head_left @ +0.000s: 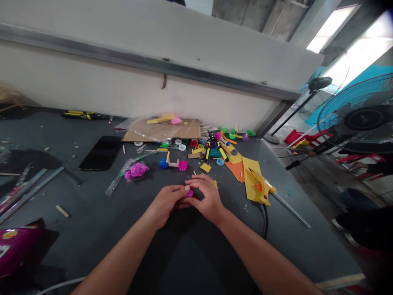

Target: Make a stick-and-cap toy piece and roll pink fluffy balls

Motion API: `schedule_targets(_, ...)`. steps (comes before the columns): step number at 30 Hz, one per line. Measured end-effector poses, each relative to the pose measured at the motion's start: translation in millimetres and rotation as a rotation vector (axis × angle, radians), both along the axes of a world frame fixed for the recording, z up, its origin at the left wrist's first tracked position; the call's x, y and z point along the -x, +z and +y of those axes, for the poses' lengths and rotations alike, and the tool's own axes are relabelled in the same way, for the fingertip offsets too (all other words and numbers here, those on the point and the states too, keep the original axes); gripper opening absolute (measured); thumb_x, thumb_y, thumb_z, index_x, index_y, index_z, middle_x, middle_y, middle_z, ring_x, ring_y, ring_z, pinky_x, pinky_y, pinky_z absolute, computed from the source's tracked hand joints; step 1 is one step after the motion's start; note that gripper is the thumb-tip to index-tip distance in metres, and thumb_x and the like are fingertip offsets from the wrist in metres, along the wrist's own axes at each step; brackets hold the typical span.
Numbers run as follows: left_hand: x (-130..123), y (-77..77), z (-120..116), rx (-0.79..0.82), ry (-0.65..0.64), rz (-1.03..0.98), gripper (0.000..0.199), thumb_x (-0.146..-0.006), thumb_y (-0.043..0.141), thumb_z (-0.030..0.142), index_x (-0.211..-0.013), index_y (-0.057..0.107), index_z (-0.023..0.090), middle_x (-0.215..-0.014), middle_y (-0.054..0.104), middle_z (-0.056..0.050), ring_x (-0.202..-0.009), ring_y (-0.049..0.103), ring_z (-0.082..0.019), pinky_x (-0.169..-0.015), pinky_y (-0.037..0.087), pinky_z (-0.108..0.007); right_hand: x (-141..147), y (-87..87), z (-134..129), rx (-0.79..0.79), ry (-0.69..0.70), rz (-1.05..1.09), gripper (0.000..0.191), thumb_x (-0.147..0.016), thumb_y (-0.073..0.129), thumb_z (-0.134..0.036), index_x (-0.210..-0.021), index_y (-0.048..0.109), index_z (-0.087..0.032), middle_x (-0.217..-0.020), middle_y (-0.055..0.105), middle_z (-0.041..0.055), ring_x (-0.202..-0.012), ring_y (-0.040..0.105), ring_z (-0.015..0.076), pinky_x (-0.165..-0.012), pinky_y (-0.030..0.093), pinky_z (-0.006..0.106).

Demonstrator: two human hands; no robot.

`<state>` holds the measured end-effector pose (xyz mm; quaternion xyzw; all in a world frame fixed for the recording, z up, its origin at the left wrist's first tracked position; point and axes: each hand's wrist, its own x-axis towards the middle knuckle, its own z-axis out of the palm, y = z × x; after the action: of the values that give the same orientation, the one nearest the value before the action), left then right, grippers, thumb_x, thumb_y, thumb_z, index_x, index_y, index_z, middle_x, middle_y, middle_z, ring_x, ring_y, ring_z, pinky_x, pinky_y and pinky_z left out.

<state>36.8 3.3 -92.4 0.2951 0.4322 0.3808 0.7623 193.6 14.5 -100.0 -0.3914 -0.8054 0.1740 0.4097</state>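
Close together over the middle of the dark table, my left hand [168, 201] and my right hand [206, 196] both have their fingers closed on a small magenta piece [190, 193]. Fingers cover most of it, so I cannot tell whether it is clay or a cap. Just beyond my hands sits a small wheeled model made of sticks [173, 164], with a blue wheel [164, 164] and a magenta wheel [183, 165]. To the left lies a clear bag of purple clay-like material [136, 170].
Right of my hands, a yellow glue gun [259, 186] lies on yellow paper [250, 164] with its clear stick pointing outward. Pliers [215, 149] and loose bottle caps [182, 147] are at the back. A black phone [101, 153] lies left; a fan [359, 119] stands beyond the table.
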Motion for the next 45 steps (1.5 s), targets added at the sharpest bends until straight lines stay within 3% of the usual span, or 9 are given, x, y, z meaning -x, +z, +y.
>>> schedule_targets(9,1.4,-3.5,0.6,-0.004,-0.016,0.047,0.025,-0.066,0.075,0.034,-0.077,0.07,0.012,-0.068,0.066,-0.002,-0.062,0.058,-0.009,-0.068,0.05,-0.023,-2.3,1.1,0.9,-0.007,0.038,-0.053,0.026,-0.074,0.068,-0.036,-0.097,0.063,-0.024,-0.105,0.068,0.0033,-0.11,0.052,0.0234,-0.102,0.032,0.046)
schedule_targets(32,2.9,-0.5,0.3,0.039,0.035,-0.054,0.02,-0.071,0.071,0.03,-0.078,0.07,0.011,-0.066,0.069,-0.005,-0.062,0.063,-0.011,-0.068,0.053,-0.024,-5.5,-0.9,2.1,-0.055,0.009,-0.056,0.03,-0.081,0.062,-0.035,-0.109,0.063,-0.026,-0.107,0.068,0.0029,-0.111,0.053,0.0232,-0.102,0.033,0.048)
schedule_targets(40,2.0,-0.8,0.3,0.028,0.045,-0.033,0.023,-0.071,0.07,0.033,-0.078,0.069,0.012,-0.069,0.07,-0.006,-0.064,0.063,-0.012,-0.069,0.052,-0.025,-5.6,-1.7,1.3,-0.099,-0.049,-0.071,0.019,-0.08,0.063,-0.031,-0.098,0.066,-0.026,-0.104,0.069,0.0006,-0.108,0.054,0.0223,-0.102,0.032,0.046)
schedule_targets(45,1.4,-0.1,0.9,-0.021,0.032,0.018,0.02,-0.067,0.074,0.03,-0.075,0.07,0.012,-0.067,0.068,-0.003,-0.062,0.06,-0.01,-0.07,0.05,-0.023,-4.1,-0.4,0.2,-0.102,-0.048,-0.083,0.027,-0.077,0.066,-0.035,-0.102,0.064,-0.025,-0.101,0.069,0.0016,-0.108,0.054,0.0219,-0.103,0.03,0.045)
